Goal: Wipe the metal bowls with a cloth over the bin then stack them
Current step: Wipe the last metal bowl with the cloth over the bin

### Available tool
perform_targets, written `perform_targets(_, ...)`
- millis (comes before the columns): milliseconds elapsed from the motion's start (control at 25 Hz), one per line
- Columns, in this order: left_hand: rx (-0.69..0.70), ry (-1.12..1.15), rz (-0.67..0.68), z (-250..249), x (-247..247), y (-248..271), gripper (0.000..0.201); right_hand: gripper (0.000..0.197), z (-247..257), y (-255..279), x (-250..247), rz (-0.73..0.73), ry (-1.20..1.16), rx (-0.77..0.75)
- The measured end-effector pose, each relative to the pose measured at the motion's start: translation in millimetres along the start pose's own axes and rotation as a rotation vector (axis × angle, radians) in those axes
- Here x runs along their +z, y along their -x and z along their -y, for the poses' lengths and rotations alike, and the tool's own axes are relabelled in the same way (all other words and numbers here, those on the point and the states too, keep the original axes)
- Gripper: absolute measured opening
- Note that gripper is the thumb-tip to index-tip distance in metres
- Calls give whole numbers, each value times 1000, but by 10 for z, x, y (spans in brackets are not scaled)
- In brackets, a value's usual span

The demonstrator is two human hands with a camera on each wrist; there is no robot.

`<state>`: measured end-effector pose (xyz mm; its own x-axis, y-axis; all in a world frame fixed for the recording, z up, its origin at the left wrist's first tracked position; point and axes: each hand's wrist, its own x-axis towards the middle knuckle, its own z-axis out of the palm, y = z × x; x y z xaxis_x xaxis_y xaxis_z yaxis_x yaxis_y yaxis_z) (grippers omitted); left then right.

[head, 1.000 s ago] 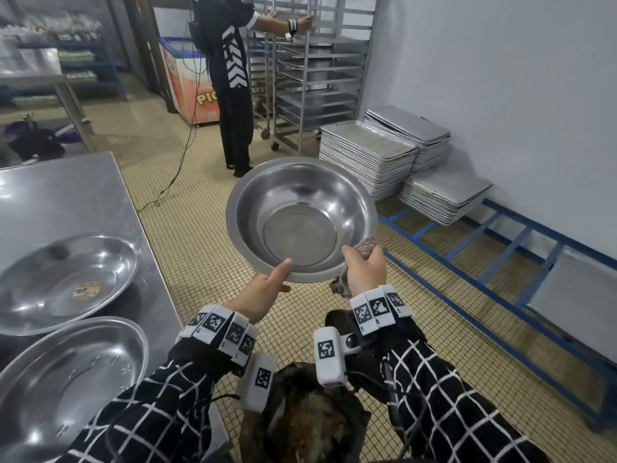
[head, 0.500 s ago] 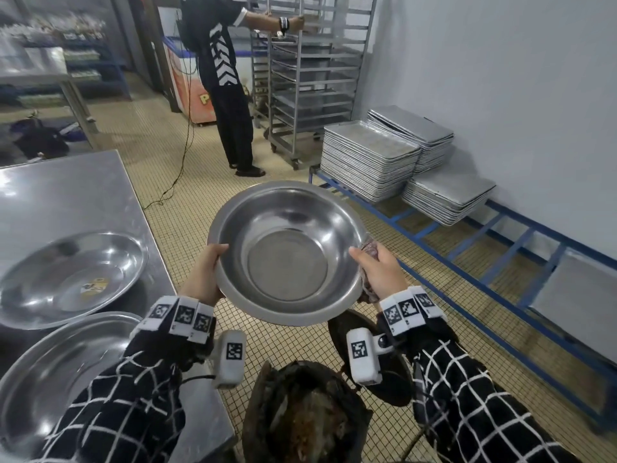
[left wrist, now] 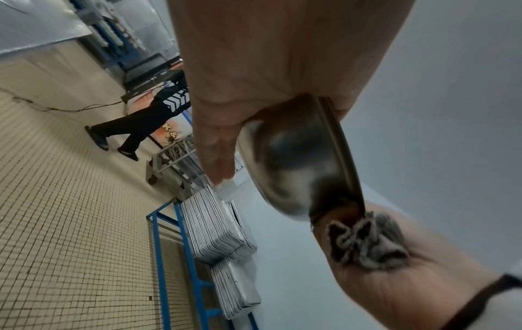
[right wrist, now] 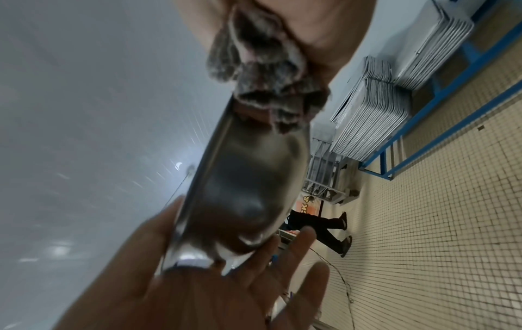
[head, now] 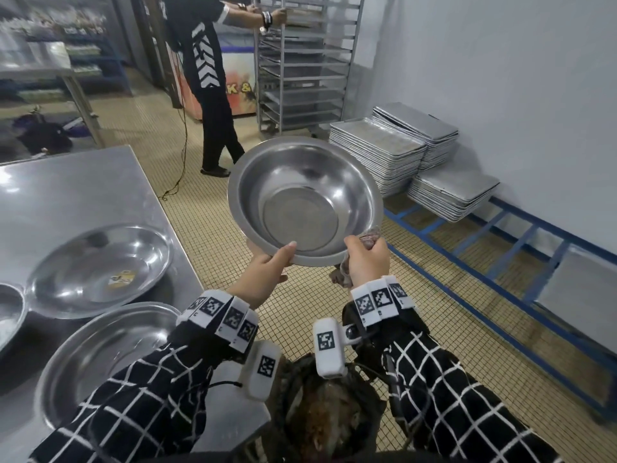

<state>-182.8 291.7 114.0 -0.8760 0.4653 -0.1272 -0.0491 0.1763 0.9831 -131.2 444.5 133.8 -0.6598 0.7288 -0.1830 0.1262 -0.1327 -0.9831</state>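
A round metal bowl (head: 305, 202) is held up over the floor, tilted with its inside toward me. My left hand (head: 277, 259) pinches the near rim, thumb inside and fingers (left wrist: 217, 145) under the bowl's outside (left wrist: 296, 160). My right hand (head: 362, 259) grips a bunched grey cloth (head: 371, 236) and presses it on the rim at the near right; the cloth (right wrist: 268, 78) wraps over the edge of the bowl (right wrist: 245, 178). The dark bin (head: 327, 422) with waste in it stands below my wrists, nearer to me than the bowl.
Two wide metal bowls (head: 100, 269) (head: 107, 355) lie on the steel table (head: 83, 188) at left. A person (head: 207, 81) stands at a tray rack (head: 300, 61). Stacked trays (head: 384, 152) rest on a blue frame (head: 500, 262) along the right wall.
My left hand has slid from the bowl's left rim round to the near rim. The bowl sits higher and farther from me. My right hand keeps the cloth on the rim.
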Motion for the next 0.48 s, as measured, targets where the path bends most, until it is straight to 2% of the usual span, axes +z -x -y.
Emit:
perform_targets(40, -15, 76, -42, 2, -109, 17, 35, 22, 9, 29, 23, -2, 9, -3)
perform_targets(120, 7, 182, -105, 22, -400, 72, 44, 18, 28, 65, 44, 14, 27, -28)
perform_targets(200, 33, 226, -144, 7, -705, 150, 59, 17, 45, 100, 28, 85, 87, -63)
perform_targets(240, 33, 246, -157, -8, -848, 226, 59, 17, 33, 123, 37, 147, 128, -74)
perform_targets(360, 15, 279, -238, -20, -1143, 615, 39, 16, -6, 316, 86, 345, 228, -72)
perform_targets(480, -5, 323, -377, 88, -1301, 1149, 43, 21, -83, 552, 231, 508, 276, -93)
